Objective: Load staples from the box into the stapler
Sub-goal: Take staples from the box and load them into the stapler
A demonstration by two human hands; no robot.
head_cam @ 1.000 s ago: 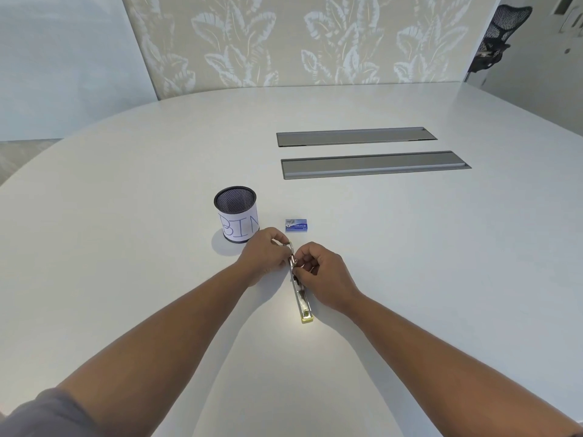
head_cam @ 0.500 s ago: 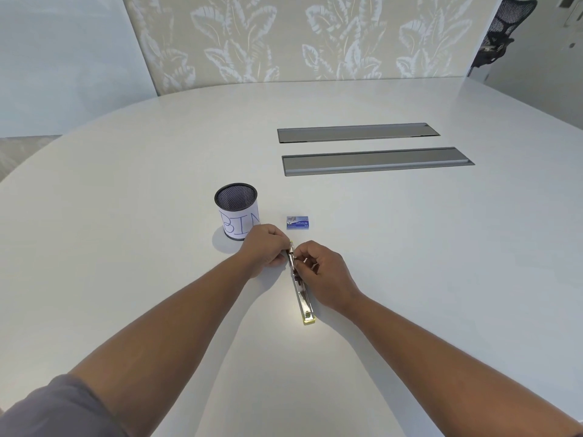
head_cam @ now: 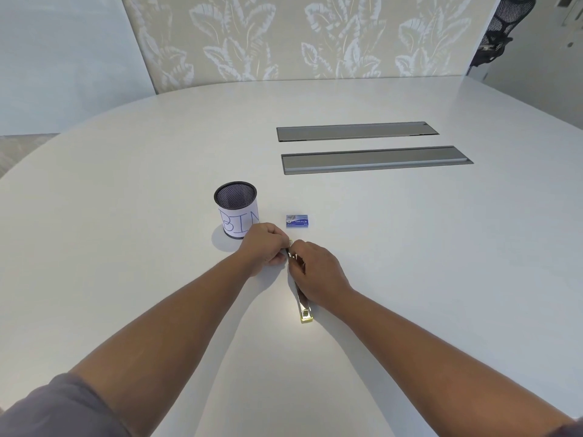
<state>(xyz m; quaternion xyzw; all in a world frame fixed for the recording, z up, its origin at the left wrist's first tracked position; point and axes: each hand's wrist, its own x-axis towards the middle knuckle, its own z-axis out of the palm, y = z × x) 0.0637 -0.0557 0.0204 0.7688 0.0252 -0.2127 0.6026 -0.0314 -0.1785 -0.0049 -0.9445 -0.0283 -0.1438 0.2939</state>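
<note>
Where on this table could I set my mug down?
Bare table lies right of the staple box and near the two metal hatches. It is crowded where the left hand and right hand work the stapler, beside the mesh cup.

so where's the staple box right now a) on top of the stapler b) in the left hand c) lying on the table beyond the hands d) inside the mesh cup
c: the small blue staple box lies on the table just beyond both hands, untouched, to the right of the mesh cup.
</note>
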